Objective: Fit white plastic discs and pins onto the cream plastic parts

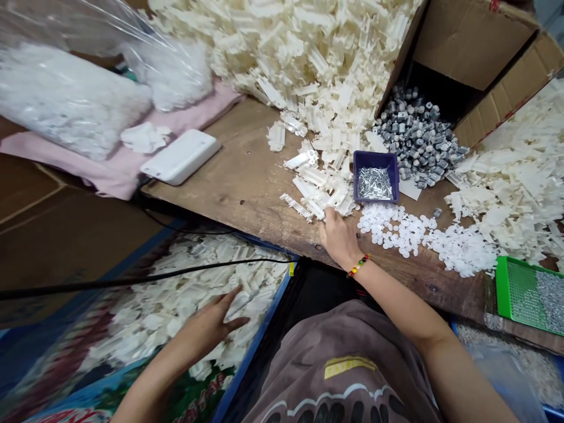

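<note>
My left hand [209, 323] hangs over a bin of cream plastic parts [176, 299] at the lower left, its fingers spread and nothing between them. On the wooden table [238, 170], my right hand [339, 235] has its fingers bent together at the near edge of a pile of cream plastic parts [317, 185]. Whatever it may hold is too small to make out. Just behind it stands a purple tray [376, 198] of small metal pins. White plastic discs [396, 229] lie to the right of this hand.
A cardboard box [462, 41] lies behind grey cylinders [418, 135]. Far right sits a green basket [506, 288] of metal bits. A white device [180, 157] and plastic bags [66, 94] are at the left. A black cable [176, 272] crosses above the bin.
</note>
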Tool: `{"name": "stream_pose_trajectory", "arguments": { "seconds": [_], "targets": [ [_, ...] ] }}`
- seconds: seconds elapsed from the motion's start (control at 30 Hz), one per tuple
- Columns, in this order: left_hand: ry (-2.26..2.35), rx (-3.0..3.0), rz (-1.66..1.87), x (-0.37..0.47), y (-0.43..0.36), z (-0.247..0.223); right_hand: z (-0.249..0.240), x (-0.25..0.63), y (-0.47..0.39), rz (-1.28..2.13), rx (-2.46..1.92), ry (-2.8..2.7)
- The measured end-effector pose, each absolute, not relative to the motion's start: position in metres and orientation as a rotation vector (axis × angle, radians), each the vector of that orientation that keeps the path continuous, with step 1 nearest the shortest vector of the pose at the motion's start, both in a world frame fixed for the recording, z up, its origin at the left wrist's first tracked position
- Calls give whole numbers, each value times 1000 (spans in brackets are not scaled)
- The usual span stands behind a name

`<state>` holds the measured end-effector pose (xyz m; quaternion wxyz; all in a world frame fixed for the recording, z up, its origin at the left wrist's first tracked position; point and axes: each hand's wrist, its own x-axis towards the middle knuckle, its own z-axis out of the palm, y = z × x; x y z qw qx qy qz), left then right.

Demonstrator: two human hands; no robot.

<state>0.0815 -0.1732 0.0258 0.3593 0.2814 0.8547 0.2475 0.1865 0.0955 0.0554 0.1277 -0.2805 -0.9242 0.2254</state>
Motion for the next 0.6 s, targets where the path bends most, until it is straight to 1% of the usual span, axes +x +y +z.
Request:
{"name": "stream_pose_trajectory", "arguments": {
  "seconds": [0.07,0.1,0.17,0.23,0.3,0.37,0.4,0.43,0.47,0.53,0.6],
  "targets": [
    [1993,937,619,96,-150,44,54,188,98,628,-831,-2617],
    [1908,1064,713,105,-131,55,57,194,99,648,-833,-2547],
    [2039,1299,1003,123,-85,77,69,215,101,752,-771,-2453],
    [2192,1442,1160,133,-41,89,88,240,106,924,-637,-2478],
    [2013,1494,1129,137,-8,87,107,259,118,1114,-508,-2578],
    [1804,1303,1076,138,12,75,120,264,140,1167,-532,-2639],
    [1711,1147,1091,140,17,69,124,261,155,1104,-605,-2658],
    [1606,972,1127,142,21,63,125,255,171,964,-710,-2666],
    [1491,806,1167,145,23,58,124,247,188,758,-825,-2677],
    [1267,539,1230,153,24,55,116,225,218,370,-879,-2820],
    [1113,375,1263,160,25,57,105,205,238,223,-856,-2959]
  ]
}}
